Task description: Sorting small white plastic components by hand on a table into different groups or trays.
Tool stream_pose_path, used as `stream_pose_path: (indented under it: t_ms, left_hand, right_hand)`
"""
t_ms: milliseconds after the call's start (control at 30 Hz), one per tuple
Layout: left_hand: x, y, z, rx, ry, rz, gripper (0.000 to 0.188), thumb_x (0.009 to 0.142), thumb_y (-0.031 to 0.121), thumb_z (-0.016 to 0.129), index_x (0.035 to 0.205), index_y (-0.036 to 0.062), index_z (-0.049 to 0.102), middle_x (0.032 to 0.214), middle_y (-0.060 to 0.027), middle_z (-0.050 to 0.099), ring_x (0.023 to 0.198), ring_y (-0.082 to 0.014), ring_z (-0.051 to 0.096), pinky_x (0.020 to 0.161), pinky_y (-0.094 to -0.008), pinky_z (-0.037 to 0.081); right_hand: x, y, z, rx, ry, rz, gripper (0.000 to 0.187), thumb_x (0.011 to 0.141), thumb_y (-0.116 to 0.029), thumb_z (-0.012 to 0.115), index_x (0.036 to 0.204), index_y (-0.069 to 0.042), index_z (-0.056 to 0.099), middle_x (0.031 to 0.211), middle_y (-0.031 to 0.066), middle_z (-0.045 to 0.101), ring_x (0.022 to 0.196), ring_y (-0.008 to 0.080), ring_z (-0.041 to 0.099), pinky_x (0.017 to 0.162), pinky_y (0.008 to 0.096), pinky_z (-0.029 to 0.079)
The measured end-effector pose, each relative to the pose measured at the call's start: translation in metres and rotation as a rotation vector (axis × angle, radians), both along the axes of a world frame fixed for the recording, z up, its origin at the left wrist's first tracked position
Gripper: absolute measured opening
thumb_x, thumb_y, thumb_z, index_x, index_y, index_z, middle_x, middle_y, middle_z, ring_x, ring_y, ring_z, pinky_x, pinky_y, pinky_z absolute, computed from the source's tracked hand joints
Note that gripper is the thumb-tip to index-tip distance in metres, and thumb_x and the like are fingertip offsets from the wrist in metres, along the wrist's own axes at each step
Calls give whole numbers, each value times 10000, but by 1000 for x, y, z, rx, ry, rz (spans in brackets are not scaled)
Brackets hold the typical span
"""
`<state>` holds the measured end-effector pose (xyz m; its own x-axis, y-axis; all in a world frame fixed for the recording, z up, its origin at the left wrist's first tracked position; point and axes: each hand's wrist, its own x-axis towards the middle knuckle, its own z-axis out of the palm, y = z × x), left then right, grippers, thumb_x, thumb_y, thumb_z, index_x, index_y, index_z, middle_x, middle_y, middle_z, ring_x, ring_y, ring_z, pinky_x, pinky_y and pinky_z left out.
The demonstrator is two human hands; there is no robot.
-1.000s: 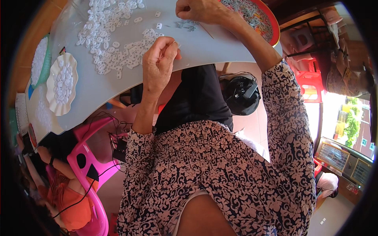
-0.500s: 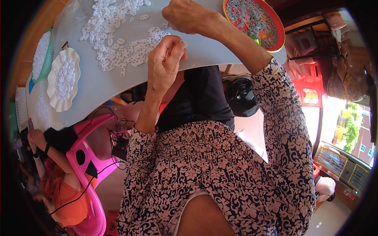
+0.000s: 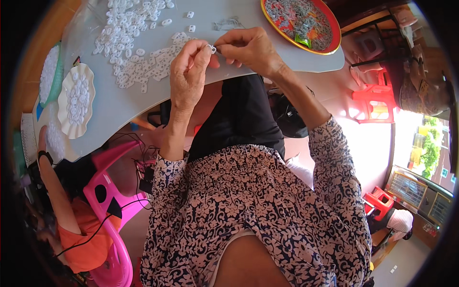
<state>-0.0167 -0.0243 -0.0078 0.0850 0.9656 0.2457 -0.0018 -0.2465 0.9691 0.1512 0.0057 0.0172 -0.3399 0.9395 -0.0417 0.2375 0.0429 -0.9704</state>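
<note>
Over the near edge of the grey table [image 3: 114, 107], my left hand [image 3: 187, 79] pinches a small white plastic piece [image 3: 212, 48] between thumb and fingertips. My right hand [image 3: 253, 50] meets it from the right, its thumb and forefinger closed beside the piece. Whatever they grip is too small to make out. Just beyond the right hand lies a little group of thin grey metal pieces [image 3: 228, 24]. Many white plastic pieces with holes [image 3: 150, 67] are spread left of my hands. Two single white pieces [image 3: 191, 15] lie apart from that spread.
At the right stands a red round tray [image 3: 334, 40] of grey metal pieces. A scalloped cream dish [image 3: 63, 103] and a green basket [image 3: 58, 71], both with white pieces, are at the left. Another person's arm [image 3: 50, 177] reaches the table's left end beside a pink chair [image 3: 125, 239].
My right hand has come back from the table's far side to meet my left hand. Thin grey pieces now show where it was. The left hand has shifted slightly, showing the white piece.
</note>
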Motion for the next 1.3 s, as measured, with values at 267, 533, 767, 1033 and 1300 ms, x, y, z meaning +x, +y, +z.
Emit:
stream_pose_path:
  t_ms: [267,533,767,1033,1300]
  left_hand:
    - [13,0,9,26,-12,-31,180,916,201,527,905,26,568,685,-10,580,598,-45,437,547,-206,353]
    - [33,3,2,-35,-97,0,202,917,195,524,910,3,588,709,-19,585,673,-69,502,639,-206,389]
    - [39,2,0,-68,-210,4,195,917,168,529,936,-13,600,734,-31,587,692,-70,519,631,-188,377]
    - [42,2,1,-39,-212,-22,173,923,165,531,905,-1,577,715,-22,590,664,-65,508,620,-197,394]
    - [40,1,0,-54,-222,-24,209,926,181,526,924,-16,592,718,-24,574,709,-95,531,699,-218,413]
  right_hand:
    - [6,-8,-7,-58,429,-173,163,863,-115,625,996,-24,648,813,2,619,688,64,556,652,200,465]
    - [5,-7,-20,46,547,-184,157,869,-95,621,1009,-28,642,869,8,635,772,77,577,722,214,486]
    - [2,-10,-19,4,649,-230,145,855,-35,614,994,-19,651,844,9,636,767,63,554,715,216,465]
    - [7,-8,-27,22,697,-223,137,864,-29,606,995,-10,642,859,10,636,779,61,558,722,213,470]
    - [2,-11,-23,71,651,-237,130,861,-23,609,987,-4,636,835,16,631,727,62,561,685,211,477]
